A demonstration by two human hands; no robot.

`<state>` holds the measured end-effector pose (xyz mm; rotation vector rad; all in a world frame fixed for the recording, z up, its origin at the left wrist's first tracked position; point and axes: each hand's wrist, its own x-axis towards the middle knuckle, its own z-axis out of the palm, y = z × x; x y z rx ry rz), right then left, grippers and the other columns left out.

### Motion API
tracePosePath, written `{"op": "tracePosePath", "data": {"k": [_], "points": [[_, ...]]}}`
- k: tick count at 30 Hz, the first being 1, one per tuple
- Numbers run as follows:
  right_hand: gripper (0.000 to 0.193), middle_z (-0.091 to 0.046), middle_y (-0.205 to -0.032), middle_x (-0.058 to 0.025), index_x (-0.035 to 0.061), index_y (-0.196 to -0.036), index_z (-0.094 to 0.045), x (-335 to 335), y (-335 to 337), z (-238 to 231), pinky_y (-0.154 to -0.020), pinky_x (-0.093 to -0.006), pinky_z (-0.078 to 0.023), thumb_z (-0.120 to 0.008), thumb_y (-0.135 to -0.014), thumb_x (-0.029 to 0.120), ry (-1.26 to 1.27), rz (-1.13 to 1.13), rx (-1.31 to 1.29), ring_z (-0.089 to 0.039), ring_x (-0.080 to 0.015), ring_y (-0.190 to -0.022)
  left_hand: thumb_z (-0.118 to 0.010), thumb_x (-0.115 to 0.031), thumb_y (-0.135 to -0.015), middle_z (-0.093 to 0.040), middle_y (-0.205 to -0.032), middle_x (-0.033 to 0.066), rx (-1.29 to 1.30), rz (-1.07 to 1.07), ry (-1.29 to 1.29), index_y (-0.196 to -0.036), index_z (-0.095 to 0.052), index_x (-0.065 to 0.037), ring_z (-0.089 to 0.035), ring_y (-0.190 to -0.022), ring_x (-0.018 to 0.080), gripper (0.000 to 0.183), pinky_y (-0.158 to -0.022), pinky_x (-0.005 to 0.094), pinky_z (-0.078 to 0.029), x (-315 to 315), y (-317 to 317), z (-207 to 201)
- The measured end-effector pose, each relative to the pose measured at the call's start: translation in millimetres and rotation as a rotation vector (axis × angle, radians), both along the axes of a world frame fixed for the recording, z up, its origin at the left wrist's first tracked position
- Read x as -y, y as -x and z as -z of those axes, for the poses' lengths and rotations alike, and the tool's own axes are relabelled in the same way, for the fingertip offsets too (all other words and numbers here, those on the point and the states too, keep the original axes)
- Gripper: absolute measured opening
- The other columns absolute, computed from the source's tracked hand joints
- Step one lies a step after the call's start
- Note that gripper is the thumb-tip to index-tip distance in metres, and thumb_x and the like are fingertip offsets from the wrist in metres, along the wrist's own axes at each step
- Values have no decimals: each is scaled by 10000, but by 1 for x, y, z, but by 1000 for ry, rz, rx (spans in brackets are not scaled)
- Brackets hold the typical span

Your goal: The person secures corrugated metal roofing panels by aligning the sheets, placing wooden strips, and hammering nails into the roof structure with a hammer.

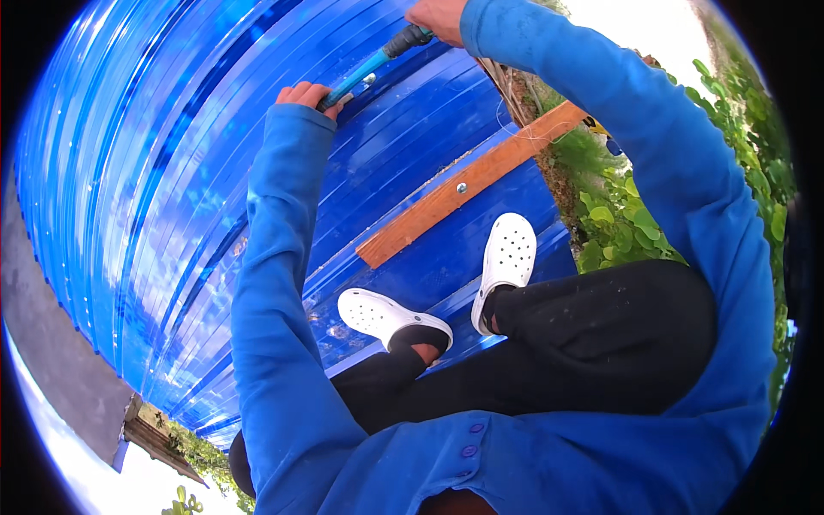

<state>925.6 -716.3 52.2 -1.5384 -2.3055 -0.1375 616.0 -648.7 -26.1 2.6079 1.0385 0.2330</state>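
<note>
A teal bar-shaped tool (365, 73) with a dark grey wrapped grip slants between my two hands, just above a blue ribbed metal sheet (215, 154). My left hand (306, 93) is closed around its lower left end. At the top edge of the view, my right hand (440, 19) is closed at the tool's grip end, partly cut off by the frame. Beside the bar's middle shows a small pale metal piece; whether it belongs to the tool I cannot tell. The tool's exact kind is not clear.
An orange-brown wooden strip (455, 193) with a bolt head lies across the sheet. My feet in white clogs (511, 249) rest on the blue surface. Along the right edge are a rough brown border (562, 184) and green leaves (631, 219). A grey surface (60, 318) lies beyond the left edge.
</note>
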Motion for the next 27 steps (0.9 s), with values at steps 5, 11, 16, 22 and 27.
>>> {"op": "tracePosePath", "data": {"k": [5,11,16,22,27], "points": [[533,-514,-1372,-121,72,-1344,-521,-2,17,-45,-1107,-524,-283,-463,-988,465,-88,-84,240,-443,-257,-1298,-821,-213,-734,-657,-846,43,96,-8,-86,-898,-721,-118,-598,-839,271,216,-749,402,-497,7,-6,1],[497,-541,-1335,-117,76,-1312,-547,-7,6,-62,-1081,-491,-320,-487,-980,441,6,-15,271,-469,-251,-1268,-797,-222,-770,-644,-847,48,56,5,-81,-926,-717,-110,-589,-839,284,208,-757,404,-495,9,-23,9],[468,-563,-1305,-115,79,-1286,-569,-8,8,-70,-1059,-463,-351,-507,-973,421,82,-20,256,-491,-246,-1243,-773,-257,-796,-645,-869,52,-89,105,-159,-927,-719,-127,-588,-855,275,192,-763,409,-498,6,-24,7],[432,-590,-1268,-112,83,-1255,-595,-41,55,-158,-1033,-430,-388,-530,-964,396,331,-243,219,-518,-240,-1212,-813,-270,-791,-643,-855,61,585,-371,-47,-914,-652,-64,-579,-789,218,290,-722,402,-475,10,-3,14],[403,-612,-1238,-109,86,-1229,-617,-41,52,-201,-1011,-402,-418,-550,-957,376,577,-284,117,-540,-235,-1187,-813,-205,-770,-602,-840,85,452,-499,-144,-847,-612,-48,-551,-774,254,267,-688,421,-449,-20,30,-52]]}}
